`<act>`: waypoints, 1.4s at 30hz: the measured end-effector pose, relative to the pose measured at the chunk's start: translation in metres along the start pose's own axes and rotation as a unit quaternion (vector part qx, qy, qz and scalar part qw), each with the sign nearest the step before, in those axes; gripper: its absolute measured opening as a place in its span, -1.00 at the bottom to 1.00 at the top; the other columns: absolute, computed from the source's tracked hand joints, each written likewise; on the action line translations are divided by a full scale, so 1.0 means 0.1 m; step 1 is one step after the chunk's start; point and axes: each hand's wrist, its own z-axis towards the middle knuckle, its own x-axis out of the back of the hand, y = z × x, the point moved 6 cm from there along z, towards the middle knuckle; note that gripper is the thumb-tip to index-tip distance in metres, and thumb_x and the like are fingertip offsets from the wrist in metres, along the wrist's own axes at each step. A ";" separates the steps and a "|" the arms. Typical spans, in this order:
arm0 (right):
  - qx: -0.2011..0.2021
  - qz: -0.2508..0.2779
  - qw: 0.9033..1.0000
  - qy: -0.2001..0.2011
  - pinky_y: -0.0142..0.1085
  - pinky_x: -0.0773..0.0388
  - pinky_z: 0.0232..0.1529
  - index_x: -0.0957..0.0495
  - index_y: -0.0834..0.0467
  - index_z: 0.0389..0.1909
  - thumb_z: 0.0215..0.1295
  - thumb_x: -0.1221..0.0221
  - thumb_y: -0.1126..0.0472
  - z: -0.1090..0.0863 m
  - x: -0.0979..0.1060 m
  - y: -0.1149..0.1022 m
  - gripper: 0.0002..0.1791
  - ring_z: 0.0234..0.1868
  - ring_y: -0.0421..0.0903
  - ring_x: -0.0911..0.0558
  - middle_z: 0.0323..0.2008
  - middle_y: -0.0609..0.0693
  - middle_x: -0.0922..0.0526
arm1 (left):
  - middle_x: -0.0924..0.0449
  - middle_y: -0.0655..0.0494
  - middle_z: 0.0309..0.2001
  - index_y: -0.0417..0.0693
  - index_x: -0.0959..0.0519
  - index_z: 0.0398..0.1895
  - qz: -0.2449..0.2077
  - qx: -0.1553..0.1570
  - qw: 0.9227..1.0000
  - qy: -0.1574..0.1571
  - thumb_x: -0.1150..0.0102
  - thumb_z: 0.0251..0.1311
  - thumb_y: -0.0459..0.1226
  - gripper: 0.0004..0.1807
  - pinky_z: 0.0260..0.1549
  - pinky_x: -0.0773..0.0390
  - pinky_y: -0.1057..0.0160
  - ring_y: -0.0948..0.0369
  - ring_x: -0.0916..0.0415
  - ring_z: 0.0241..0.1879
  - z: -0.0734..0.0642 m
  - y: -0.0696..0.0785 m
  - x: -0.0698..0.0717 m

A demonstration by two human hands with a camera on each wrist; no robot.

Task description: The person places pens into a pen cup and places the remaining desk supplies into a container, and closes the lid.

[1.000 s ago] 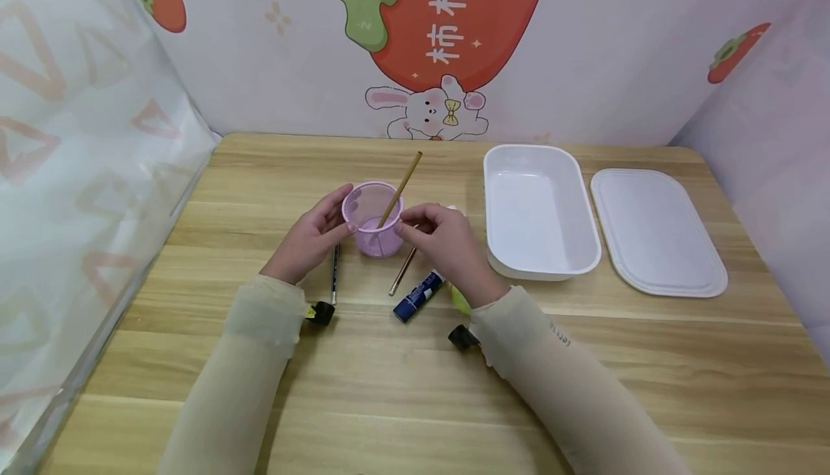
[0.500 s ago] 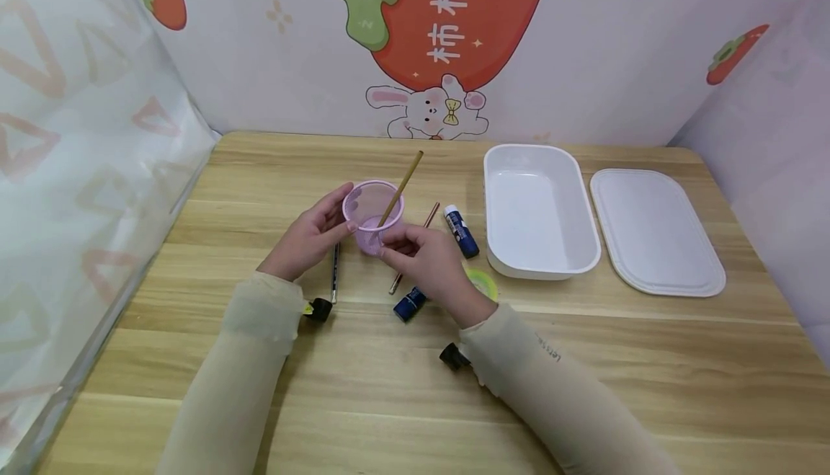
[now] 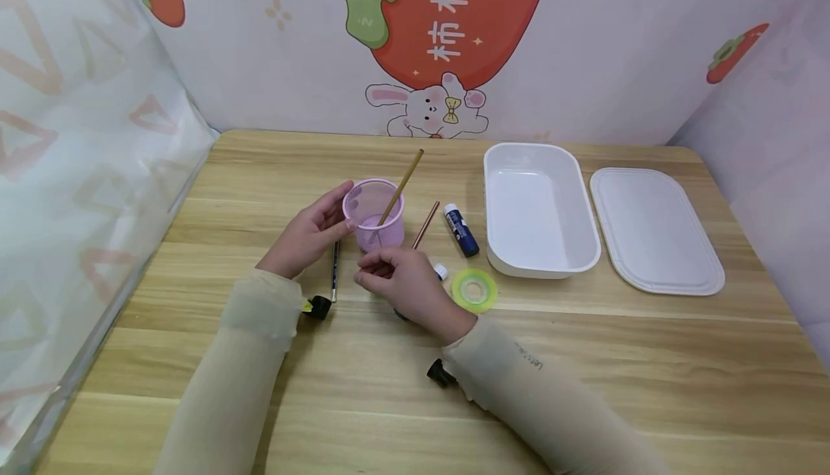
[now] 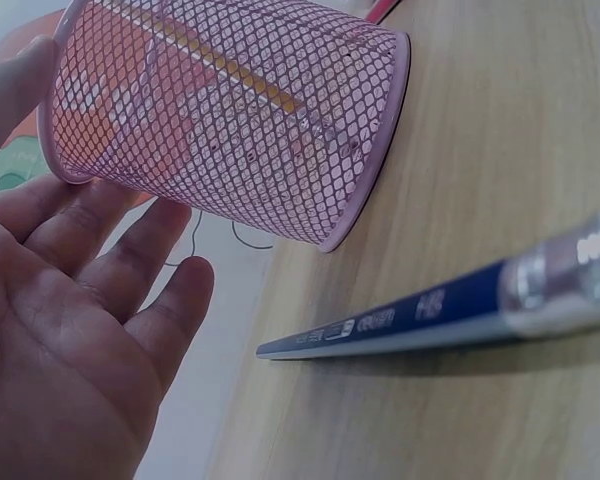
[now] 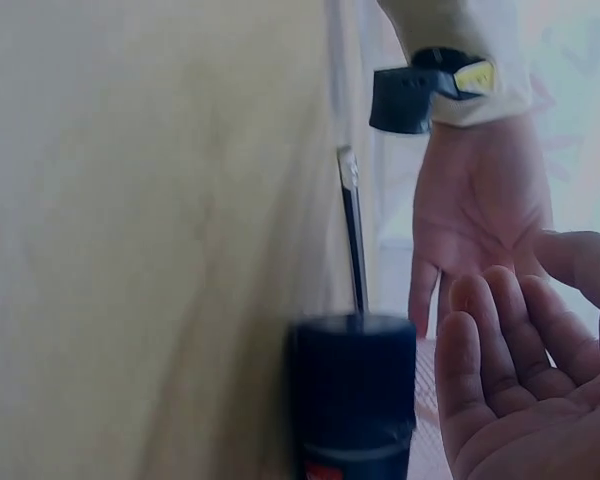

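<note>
A pink mesh pen holder [image 3: 389, 237] stands on the table with a yellow pencil [image 3: 405, 178] leaning inside it. My left hand [image 3: 306, 236] holds the holder by its left side, thumb at the rim. Beneath that hand lies a dark blue pencil [image 4: 410, 312]. In front of the holder, my right hand [image 3: 415, 286] hovers, fingers loosely bent and nothing between them. Partly hidden under it is a blue glue stick [image 5: 350, 380]; a reddish-brown pencil [image 3: 425, 225] passes behind its knuckles.
A second glue stick [image 3: 461, 230] and a yellow-green tape roll [image 3: 475, 291] lie right of the right hand. Farther right are a white tub [image 3: 543, 266] and its flat white lid [image 3: 658, 230]. A printed cloth [image 3: 259, 64] hangs behind the table.
My right hand has left the pen holder's rim and moved down and toward me, uncovering the second glue stick and the tape roll. The left hand stays on the holder.
</note>
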 end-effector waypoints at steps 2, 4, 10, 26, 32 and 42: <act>-0.003 -0.001 1.000 -0.009 -0.47 -0.58 -0.33 -0.64 0.17 -0.24 0.14 -0.30 0.14 0.00 -0.05 0.00 -0.78 -0.37 -0.31 -0.60 -0.42 -0.21 -0.63 | -0.13 0.19 0.39 0.16 -0.07 0.43 0.005 -0.002 1.000 0.003 -0.10 0.26 -0.24 -0.30 0.19 -0.30 0.35 0.15 -0.18 0.31 0.02 -0.04 0.01; -0.005 0.004 1.000 -0.016 -0.47 -0.58 -0.34 -0.64 0.18 -0.24 0.14 -0.30 0.16 0.00 -0.09 0.00 -0.78 -0.37 -0.31 -0.60 -0.42 -0.21 -0.63 | -0.14 0.21 0.38 0.20 -0.08 0.43 0.008 -0.003 1.000 0.004 -0.10 0.26 -0.24 -0.31 0.18 -0.31 0.35 0.17 -0.19 0.31 0.03 -0.06 0.02; 0.011 0.005 1.000 -0.028 -0.50 -0.58 -0.36 -0.64 0.21 -0.24 0.13 -0.30 0.22 0.01 -0.21 -0.04 -0.81 -0.38 -0.30 -0.60 -0.42 -0.15 -0.65 | -0.15 0.24 0.37 0.21 -0.09 0.43 0.002 0.000 1.000 0.006 -0.12 0.25 -0.24 -0.29 0.15 -0.32 0.41 0.19 -0.20 0.30 0.03 -0.07 0.02; 0.001 -0.025 0.997 -0.072 -0.56 -0.54 -0.36 -0.65 0.13 -0.17 0.20 -0.24 0.19 0.04 -0.43 -0.05 -0.81 -0.33 -0.35 -0.59 -0.33 -0.22 -0.65 | -0.08 0.04 0.41 -0.02 -0.04 0.44 -0.019 0.010 1.000 0.002 -0.09 0.26 -0.31 -0.28 0.13 -0.34 0.40 0.05 -0.14 0.33 -0.04 0.12 -0.03; 0.000 -0.052 0.994 -0.100 -0.57 -0.50 -0.28 -0.66 0.08 -0.15 0.21 -0.23 0.17 0.10 -0.50 -0.02 -0.80 -0.27 -0.41 -0.56 -0.26 -0.24 -0.67 | -0.05 -0.01 0.41 -0.08 -0.01 0.44 -0.014 0.011 1.000 0.000 -0.08 0.27 -0.33 -0.28 0.13 -0.35 0.41 0.01 -0.12 0.33 -0.06 0.17 -0.05; -0.005 -0.106 0.983 -0.149 -0.55 -0.47 -0.20 -0.63 0.10 -0.08 0.20 -0.24 0.17 0.15 -0.57 0.00 -0.74 -0.21 -0.37 -0.56 -0.23 -0.20 -0.67 | -0.05 -0.01 0.41 -0.06 -0.02 0.44 -0.015 0.009 1.000 0.000 -0.09 0.27 -0.32 -0.28 0.14 -0.33 0.42 0.02 -0.12 0.34 -0.05 0.16 -0.04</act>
